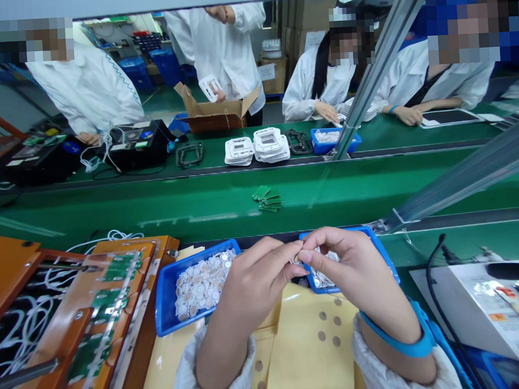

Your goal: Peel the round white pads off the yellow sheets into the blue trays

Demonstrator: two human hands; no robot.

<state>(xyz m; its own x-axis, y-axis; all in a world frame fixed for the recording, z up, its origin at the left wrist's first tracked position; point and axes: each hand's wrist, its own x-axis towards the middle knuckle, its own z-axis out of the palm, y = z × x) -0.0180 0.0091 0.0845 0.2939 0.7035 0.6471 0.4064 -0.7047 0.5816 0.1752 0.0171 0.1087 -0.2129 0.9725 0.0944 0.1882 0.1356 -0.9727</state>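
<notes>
My left hand and my right hand meet in front of me, fingertips pinched together around a small round disc. Its pale rim shows between the fingers; the rest is covered. Left of my hands, a blue tray holds many small round white and silver discs. Another blue tray with similar pieces lies behind my right hand, partly hidden by it. Below my hands are yellow backing sheets with several round grey stickers. A blue wrist strap circles my right wrist.
An orange fixture with green circuit boards stands at left. Several small green boards lie on the green conveyor. Across it are stacked white frames and co-workers in white coats. A metal post slants at right, near a white box.
</notes>
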